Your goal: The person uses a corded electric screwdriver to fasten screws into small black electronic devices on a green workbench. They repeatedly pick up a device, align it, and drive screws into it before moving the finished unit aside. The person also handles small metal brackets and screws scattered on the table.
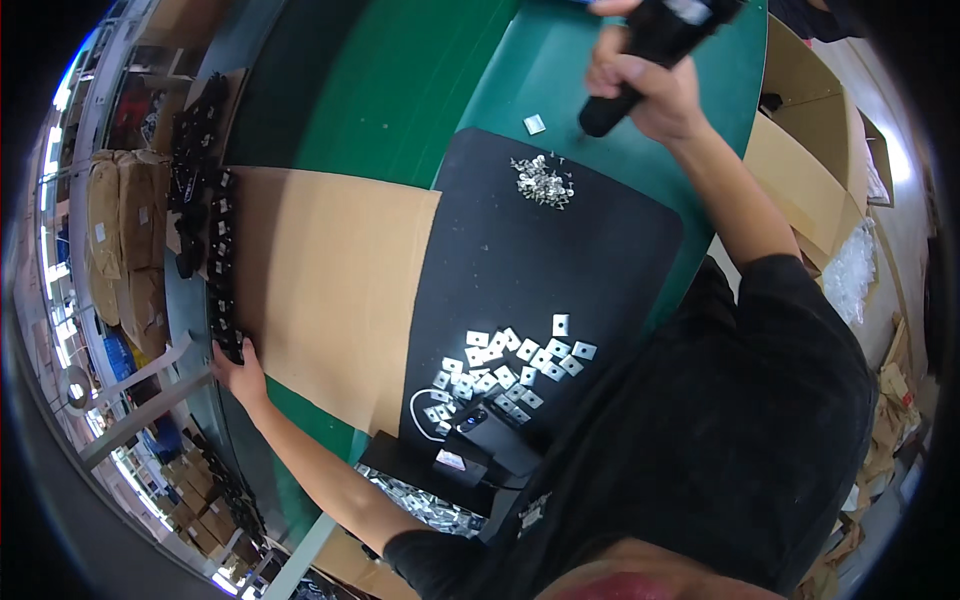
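Hands [238, 374] [655, 95] apart; open cardboard [330, 290] between, edge along mat [530, 265].

Bare right hand [662, 92]: raised at the upper edge, fingers curled in a closed grip, knuckles partly hidden. Bare right forearm [738, 195]: slants up and leftward from a bent elbow. Bare left hand [239, 374]: far out to the left, thumb and fingers pointing away; finger closure unclear. Bare left forearm [312, 455]: extended diagonally outward, nearly straight.
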Demonstrator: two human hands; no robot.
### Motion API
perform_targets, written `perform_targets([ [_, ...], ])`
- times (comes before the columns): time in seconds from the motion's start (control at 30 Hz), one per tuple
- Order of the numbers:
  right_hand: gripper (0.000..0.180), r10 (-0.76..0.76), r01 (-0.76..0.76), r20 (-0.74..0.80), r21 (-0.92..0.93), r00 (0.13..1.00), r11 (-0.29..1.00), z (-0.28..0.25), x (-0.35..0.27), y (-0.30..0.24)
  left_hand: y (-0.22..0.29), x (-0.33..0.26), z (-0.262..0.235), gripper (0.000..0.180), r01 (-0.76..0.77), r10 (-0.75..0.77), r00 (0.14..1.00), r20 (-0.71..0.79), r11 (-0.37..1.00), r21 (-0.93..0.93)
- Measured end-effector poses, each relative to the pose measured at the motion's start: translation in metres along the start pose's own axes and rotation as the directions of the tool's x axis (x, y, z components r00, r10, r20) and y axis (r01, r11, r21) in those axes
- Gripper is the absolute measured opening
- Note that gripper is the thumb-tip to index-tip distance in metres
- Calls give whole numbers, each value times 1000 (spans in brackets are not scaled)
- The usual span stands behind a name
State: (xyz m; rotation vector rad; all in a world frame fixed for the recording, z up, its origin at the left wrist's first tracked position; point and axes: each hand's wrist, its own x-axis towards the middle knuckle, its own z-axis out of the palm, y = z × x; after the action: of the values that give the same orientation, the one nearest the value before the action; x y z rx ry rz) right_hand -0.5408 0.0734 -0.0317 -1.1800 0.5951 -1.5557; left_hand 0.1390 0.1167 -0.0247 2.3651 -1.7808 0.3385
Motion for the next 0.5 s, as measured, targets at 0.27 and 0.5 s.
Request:
perform_targets([
  [0.27,53,23,-33,132,70,991,997,11,9,32,238,-116,-107,46,-342,413,891,188,884,-320],
  [0.5,52,66,-87,93,249,993,965,15,14,38,329,-191,-89,35,-53,246,836,491,926,-374],
])
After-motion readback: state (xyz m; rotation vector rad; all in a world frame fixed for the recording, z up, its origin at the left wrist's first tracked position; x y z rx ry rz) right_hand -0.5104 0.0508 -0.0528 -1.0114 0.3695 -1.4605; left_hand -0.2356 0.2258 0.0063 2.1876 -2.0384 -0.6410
